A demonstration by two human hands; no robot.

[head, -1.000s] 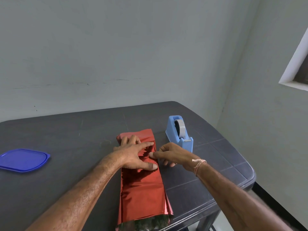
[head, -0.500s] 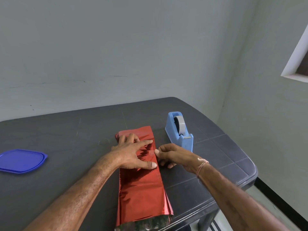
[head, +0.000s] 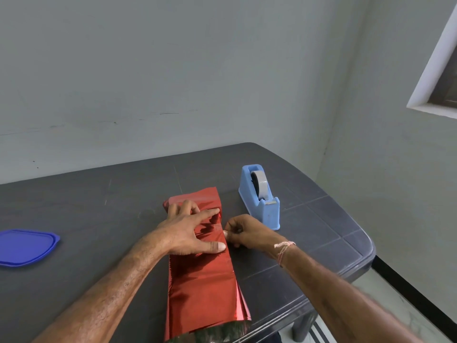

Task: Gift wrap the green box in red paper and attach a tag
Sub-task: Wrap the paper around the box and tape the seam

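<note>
Your right hand [head: 247, 233], at the middle of the frame, has drawn in its forefinger. A second ago that finger lay stretched out onto the shiny red foil wrapping paper [head: 202, 280]; now the fingers are curled and the thumb tip sits against the paper's right edge, between the forefinger and thumb of your left hand [head: 183, 231]. Your right wrist has shifted slightly left, toward the paper.

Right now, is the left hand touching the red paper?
Touching. The head view shows the left hand spread flat on the red paper.
</note>
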